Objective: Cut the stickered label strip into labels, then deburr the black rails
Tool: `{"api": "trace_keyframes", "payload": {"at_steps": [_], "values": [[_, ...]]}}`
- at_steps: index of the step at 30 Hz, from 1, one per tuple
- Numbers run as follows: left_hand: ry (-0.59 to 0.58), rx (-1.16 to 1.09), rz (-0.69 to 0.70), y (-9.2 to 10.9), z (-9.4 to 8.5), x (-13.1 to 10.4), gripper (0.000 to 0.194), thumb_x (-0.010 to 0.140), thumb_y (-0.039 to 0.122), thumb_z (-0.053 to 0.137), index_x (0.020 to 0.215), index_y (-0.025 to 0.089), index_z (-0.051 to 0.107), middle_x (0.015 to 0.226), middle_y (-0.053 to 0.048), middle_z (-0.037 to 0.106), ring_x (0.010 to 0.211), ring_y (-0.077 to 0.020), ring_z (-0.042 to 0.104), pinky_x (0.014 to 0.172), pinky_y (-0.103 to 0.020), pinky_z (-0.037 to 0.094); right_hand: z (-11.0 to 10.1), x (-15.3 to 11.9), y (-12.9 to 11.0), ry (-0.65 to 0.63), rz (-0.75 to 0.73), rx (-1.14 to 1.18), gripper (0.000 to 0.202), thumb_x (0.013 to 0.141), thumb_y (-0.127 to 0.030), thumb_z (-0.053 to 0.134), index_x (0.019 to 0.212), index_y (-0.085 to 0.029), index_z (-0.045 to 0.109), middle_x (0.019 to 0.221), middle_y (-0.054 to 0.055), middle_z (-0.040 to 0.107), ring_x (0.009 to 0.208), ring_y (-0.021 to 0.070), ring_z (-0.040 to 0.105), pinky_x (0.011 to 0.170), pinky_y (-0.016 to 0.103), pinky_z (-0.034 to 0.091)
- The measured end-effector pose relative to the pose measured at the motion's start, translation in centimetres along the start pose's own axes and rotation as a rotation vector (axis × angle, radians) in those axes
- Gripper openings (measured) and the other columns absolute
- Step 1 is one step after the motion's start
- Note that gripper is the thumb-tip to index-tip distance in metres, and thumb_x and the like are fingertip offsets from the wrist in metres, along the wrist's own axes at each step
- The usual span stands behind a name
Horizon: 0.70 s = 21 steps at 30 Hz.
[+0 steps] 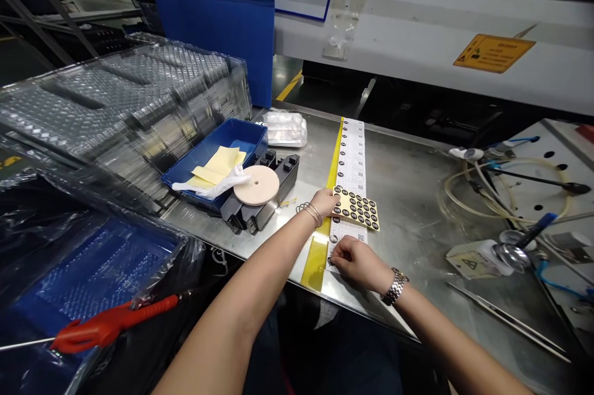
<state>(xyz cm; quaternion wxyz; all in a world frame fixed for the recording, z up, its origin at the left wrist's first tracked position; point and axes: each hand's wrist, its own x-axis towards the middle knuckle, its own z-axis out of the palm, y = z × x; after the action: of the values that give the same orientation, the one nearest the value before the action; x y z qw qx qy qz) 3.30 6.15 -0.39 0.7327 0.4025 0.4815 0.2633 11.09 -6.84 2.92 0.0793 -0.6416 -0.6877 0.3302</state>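
Note:
My left hand [323,202] is closed on the edge of a cream sticker sheet [364,217] with rows of round black stickers. Under the sheet runs a long strip of white labels [355,150], laid beside yellow tape [317,259] on the metal bench; several of its labels bear a round black sticker. My right hand [355,260] is over the near end of the strip, with thumb and forefinger pinched at a small dark round sticker [330,260]. Whether that sticker touches the label is unclear.
Left of the strip are a round beige disc [257,185] on dark plastic parts [290,169], a blue bin [185,163] and a clear-wrapped packet [285,129]. To the right lie tweezers [510,317], a white dispenser bottle [477,259] and looped tubing [492,197]. A red-handled tool [116,324] hangs lower left.

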Motion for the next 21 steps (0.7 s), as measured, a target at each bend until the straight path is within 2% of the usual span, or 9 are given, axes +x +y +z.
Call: {"api": "trace_keyframes", "payload": {"at_steps": [4, 6, 8, 11, 13, 14, 15, 18, 21], "values": [[0.002, 0.014, 0.019, -0.1, 0.1, 0.0, 0.016, 0.088, 0.026, 0.052, 0.093, 0.011, 0.057, 0.078, 0.0, 0.059, 0.061, -0.0083, 0.056, 0.056, -0.023, 0.05, -0.1, -0.3, -0.2, 0.082, 0.098, -0.136, 0.012, 0.069, -0.028, 0.065, 0.074, -0.02, 0.059, 0.072, 0.003, 0.062, 0.064, 0.0165, 0.055, 0.058, 0.026, 0.039], [-0.002, 0.027, 0.039, -0.1, 0.0, 0.0, 0.015, 0.087, 0.026, 0.053, 0.089, 0.011, 0.057, 0.074, 0.001, 0.058, 0.058, -0.0074, 0.054, 0.054, -0.022, 0.048, -0.9, -0.2, -0.2, 0.127, 0.147, -0.204, 0.018, 0.067, -0.034, 0.068, 0.074, -0.02, 0.059, 0.066, 0.003, 0.062, 0.06, 0.0181, 0.055, 0.053, 0.027, 0.035], [-0.013, 0.04, 0.061, -0.2, -0.1, -0.1, 0.014, 0.087, 0.024, 0.054, 0.083, 0.011, 0.057, 0.071, 0.002, 0.056, 0.056, -0.0066, 0.052, 0.052, -0.021, 0.046, -2.3, 0.1, -0.3, 0.176, 0.15, -0.256, 0.017, 0.073, -0.037, 0.062, 0.068, -0.021, 0.058, 0.067, 0.003, 0.064, 0.061, 0.0187, 0.057, 0.054, 0.027, 0.034], [-0.046, 0.052, 0.086, -0.1, -0.3, -0.5, 0.013, 0.085, 0.021, 0.056, 0.078, 0.011, 0.057, 0.067, 0.003, 0.055, 0.054, -0.006, 0.05, 0.052, -0.02, 0.044, -5.2, 1.2, 0.0, 0.307, 0.116, -0.313, 0.022, 0.086, -0.035, 0.043, 0.086, -0.022, 0.061, 0.094, 0.005, 0.066, 0.08, 0.0204, 0.061, 0.064, 0.029, 0.04], [-0.067, 0.056, 0.096, -0.1, -0.4, -0.9, 0.012, 0.083, 0.019, 0.058, 0.074, 0.011, 0.057, 0.063, 0.004, 0.054, 0.052, -0.0056, 0.049, 0.051, -0.019, 0.043, -6.8, 2.4, 0.4, 0.369, 0.102, -0.344, 0.031, 0.086, -0.03, 0.039, 0.11, -0.021, 0.056, 0.118, 0.009, 0.059, 0.095, 0.0227, 0.059, 0.071, 0.032, 0.042], [-0.073, 0.056, 0.099, -0.2, -0.4, -1.2, 0.012, 0.082, 0.017, 0.059, 0.072, 0.011, 0.057, 0.061, 0.005, 0.053, 0.05, -0.0053, 0.047, 0.05, -0.019, 0.042, -7.5, 3.1, 0.6, 0.366, 0.098, -0.356, 0.035, 0.084, -0.028, 0.041, 0.115, -0.02, 0.054, 0.123, 0.01, 0.056, 0.098, 0.0239, 0.058, 0.072, 0.032, 0.042], [-0.074, 0.055, 0.101, -0.2, -0.4, -1.3, 0.011, 0.08, 0.015, 0.06, 0.07, 0.011, 0.057, 0.058, 0.006, 0.052, 0.048, -0.005, 0.046, 0.049, -0.019, 0.041, -8.1, 3.8, 0.9, 0.336, 0.094, -0.364, 0.035, 0.081, -0.027, 0.045, 0.113, -0.019, 0.056, 0.119, 0.011, 0.059, 0.095, 0.0244, 0.06, 0.07, 0.032, 0.043], [-0.063, 0.013, 0.104, -0.4, -0.4, -1.6, 0.01, 0.071, 0.012, 0.066, 0.064, 0.011, 0.058, 0.054, 0.006, 0.051, 0.047, -0.0044, 0.045, 0.051, -0.018, 0.041, -9.6, 5.3, 1.4, 0.204, 0.076, -0.4, 0.016, 0.072, -0.026, 0.053, 0.081, -0.022, 0.066, 0.077, 0.006, 0.069, 0.07, 0.0229, 0.064, 0.055, 0.029, 0.041], [-0.088, -0.098, 0.078, -0.4, -0.4, -1.1, 0.018, 0.075, 0.03, 0.064, 0.077, 0.012, 0.06, 0.057, 0.002, 0.056, 0.05, -0.0087, 0.054, 0.055, -0.023, 0.047, -11.9, 5.9, 0.5, 0.222, 0.105, -0.437, 0.015, 0.074, -0.031, 0.052, 0.069, -0.024, 0.064, 0.064, 0.005, 0.067, 0.06, 0.0227, 0.061, 0.05, 0.03, 0.038]]}}
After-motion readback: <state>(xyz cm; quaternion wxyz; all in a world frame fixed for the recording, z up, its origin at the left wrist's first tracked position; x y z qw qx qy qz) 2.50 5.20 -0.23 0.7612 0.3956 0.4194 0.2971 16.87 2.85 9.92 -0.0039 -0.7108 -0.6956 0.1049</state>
